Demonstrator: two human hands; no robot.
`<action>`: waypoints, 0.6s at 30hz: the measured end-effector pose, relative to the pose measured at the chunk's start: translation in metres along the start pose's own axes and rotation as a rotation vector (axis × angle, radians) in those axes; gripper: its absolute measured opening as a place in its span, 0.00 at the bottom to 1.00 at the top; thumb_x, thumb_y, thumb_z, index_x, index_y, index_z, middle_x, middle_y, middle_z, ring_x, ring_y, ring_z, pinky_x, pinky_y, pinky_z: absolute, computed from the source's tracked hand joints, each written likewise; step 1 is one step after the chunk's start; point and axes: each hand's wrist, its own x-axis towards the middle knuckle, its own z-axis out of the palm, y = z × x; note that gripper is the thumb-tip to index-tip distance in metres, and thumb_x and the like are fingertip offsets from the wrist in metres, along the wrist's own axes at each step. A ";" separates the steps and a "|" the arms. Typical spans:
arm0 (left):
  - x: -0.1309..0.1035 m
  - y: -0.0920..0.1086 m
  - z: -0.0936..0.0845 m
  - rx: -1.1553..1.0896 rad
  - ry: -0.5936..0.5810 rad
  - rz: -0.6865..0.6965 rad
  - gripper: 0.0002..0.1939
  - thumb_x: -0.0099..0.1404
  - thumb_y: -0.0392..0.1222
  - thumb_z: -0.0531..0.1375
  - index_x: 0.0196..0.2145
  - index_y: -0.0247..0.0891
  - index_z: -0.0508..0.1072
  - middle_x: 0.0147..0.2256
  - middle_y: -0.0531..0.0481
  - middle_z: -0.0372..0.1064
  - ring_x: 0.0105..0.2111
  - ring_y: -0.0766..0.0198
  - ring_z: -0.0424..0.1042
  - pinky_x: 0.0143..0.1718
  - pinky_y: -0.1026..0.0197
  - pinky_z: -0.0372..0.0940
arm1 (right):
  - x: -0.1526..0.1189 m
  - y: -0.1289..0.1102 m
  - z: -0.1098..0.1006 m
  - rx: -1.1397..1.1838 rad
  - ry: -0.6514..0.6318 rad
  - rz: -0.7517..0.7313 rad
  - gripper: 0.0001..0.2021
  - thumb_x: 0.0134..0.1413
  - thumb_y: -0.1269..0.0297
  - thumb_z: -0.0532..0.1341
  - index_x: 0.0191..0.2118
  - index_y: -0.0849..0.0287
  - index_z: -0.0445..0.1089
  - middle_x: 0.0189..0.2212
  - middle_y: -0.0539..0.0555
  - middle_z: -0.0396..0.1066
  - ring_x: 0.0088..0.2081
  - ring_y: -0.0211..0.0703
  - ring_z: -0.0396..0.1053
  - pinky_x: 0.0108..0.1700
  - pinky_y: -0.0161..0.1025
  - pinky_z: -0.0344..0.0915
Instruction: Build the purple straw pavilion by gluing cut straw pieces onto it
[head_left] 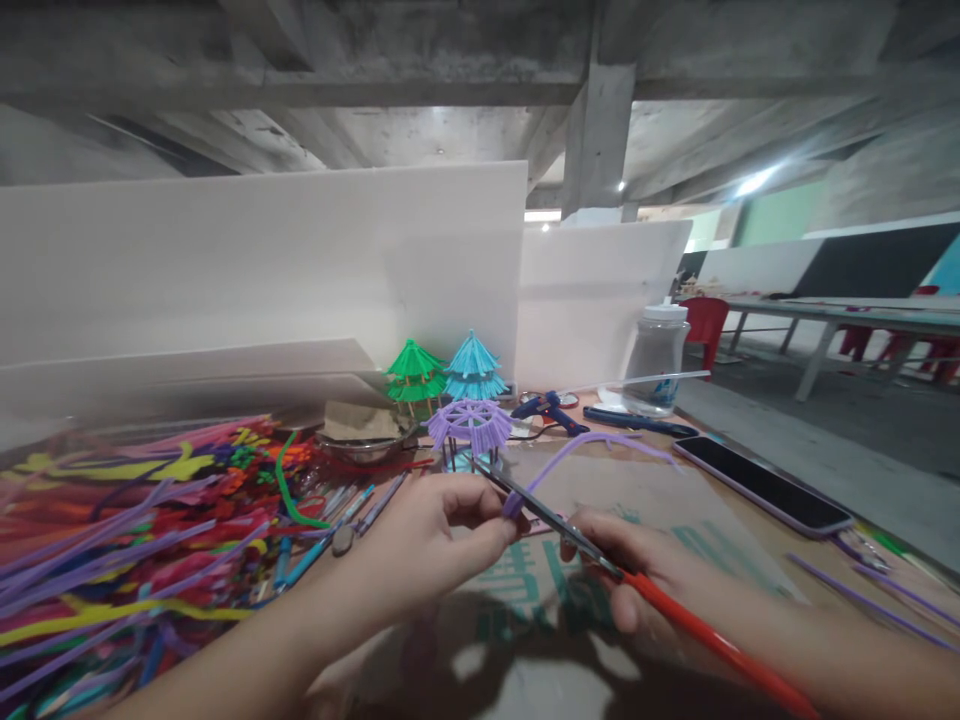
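My left hand [439,535] pinches a purple pipe cleaner [570,446], folded into a short bundle at the fingertips, with a long tail arching to the right. In my right hand [652,565] is a pair of scissors [697,630] with red handles, the blades pointing left and crossing the bundle beside my left fingertips. Just beyond the blades stands a purple umbrella-shaped roof [472,425] on dark posts. Behind it are a green tiered roof model [412,375] and a light-blue one [472,368]. Whether the blades touch the pipe cleaner I cannot tell.
Loose colourful pipe cleaners [127,540] cover the left side. A metal bowl [367,445], blue glue gun [551,410], blue cutter knife [637,421], clear bottle [656,360] and phone [761,485] lie around the work area. White boards [262,270] stand behind.
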 end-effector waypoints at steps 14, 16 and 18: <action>-0.003 0.003 -0.001 -0.003 -0.047 -0.065 0.11 0.62 0.46 0.60 0.27 0.37 0.75 0.27 0.52 0.73 0.28 0.65 0.70 0.30 0.65 0.62 | 0.005 -0.007 -0.001 -0.047 0.062 -0.051 0.23 0.53 0.42 0.62 0.42 0.58 0.69 0.30 0.51 0.66 0.32 0.42 0.62 0.33 0.37 0.63; -0.004 0.007 -0.003 -0.024 0.032 -0.039 0.12 0.62 0.48 0.60 0.27 0.37 0.74 0.28 0.51 0.74 0.31 0.63 0.72 0.33 0.64 0.64 | 0.007 -0.011 -0.004 -0.101 0.089 0.010 0.23 0.54 0.43 0.61 0.45 0.58 0.71 0.34 0.54 0.70 0.36 0.46 0.67 0.39 0.40 0.66; -0.003 0.007 -0.004 -0.028 0.132 -0.008 0.15 0.63 0.51 0.60 0.27 0.38 0.75 0.29 0.51 0.75 0.33 0.62 0.72 0.36 0.63 0.65 | 0.008 -0.010 -0.004 -0.196 0.097 0.037 0.21 0.53 0.48 0.63 0.48 0.57 0.72 0.40 0.56 0.73 0.41 0.49 0.69 0.44 0.42 0.67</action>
